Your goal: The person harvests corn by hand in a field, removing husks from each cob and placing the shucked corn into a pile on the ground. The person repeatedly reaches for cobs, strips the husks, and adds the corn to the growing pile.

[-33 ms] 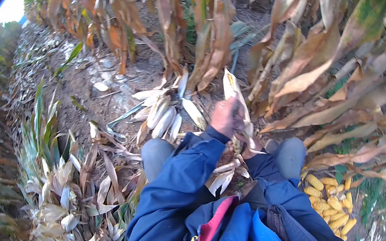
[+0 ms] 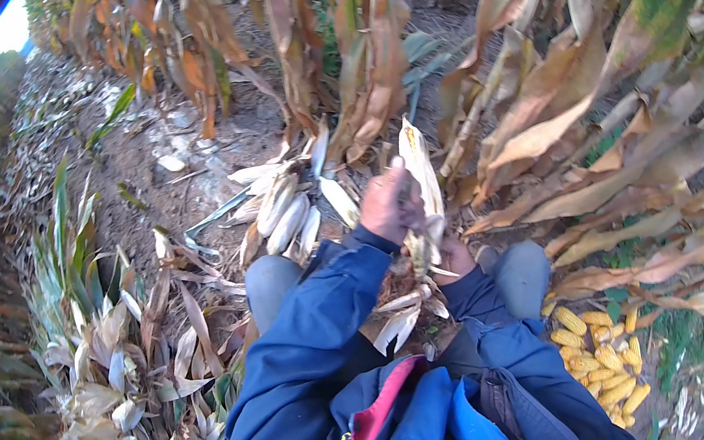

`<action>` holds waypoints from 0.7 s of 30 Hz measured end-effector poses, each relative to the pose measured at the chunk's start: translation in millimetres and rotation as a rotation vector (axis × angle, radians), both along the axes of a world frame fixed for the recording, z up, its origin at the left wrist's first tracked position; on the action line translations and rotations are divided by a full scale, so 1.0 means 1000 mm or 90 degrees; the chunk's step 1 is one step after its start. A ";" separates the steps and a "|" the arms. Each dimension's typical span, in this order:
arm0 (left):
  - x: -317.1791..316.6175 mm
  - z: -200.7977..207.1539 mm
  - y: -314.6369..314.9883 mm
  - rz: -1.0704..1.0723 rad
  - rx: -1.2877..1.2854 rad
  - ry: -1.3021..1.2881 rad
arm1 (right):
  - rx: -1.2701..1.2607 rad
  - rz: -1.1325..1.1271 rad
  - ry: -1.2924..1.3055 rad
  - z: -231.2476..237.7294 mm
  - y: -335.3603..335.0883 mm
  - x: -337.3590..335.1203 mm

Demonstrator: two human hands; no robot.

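My left hand [image 2: 388, 205] is closed around the pale husk of a corn ear [image 2: 420, 175], which stands upright in front of my chest. Just below it, my right hand [image 2: 456, 255] grips the lower end of the same ear. Both arms wear blue jacket sleeves. Loose husk leaves [image 2: 399, 322] hang under the ear, over my lap. A heap of unhusked pale ears [image 2: 286, 213] lies on the soil just beyond my left knee [image 2: 269, 283]. Husked yellow cobs [image 2: 600, 356] are piled on the ground at my right side.
Dry brown corn stalks [image 2: 365, 63] stand close ahead and to the right. A thick heap of stripped husks [image 2: 125, 409] covers the ground on my left. Bare soil with scattered leaves [image 2: 170, 156] runs away to the upper left.
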State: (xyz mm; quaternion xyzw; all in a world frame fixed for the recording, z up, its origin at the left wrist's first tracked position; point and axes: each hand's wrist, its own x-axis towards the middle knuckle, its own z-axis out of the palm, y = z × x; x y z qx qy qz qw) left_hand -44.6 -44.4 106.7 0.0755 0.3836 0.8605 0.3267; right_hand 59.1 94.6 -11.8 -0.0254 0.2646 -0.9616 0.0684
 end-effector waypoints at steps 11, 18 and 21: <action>0.036 -0.021 0.004 -0.150 -0.106 0.009 | 0.397 -0.318 -0.287 -0.004 0.024 -0.020; 0.100 -0.032 -0.019 -0.180 -0.178 0.299 | 0.519 -0.467 -0.417 -0.037 0.077 -0.031; 0.069 -0.062 -0.026 -0.244 -0.264 0.250 | 0.632 -0.556 -0.321 -0.034 0.081 -0.031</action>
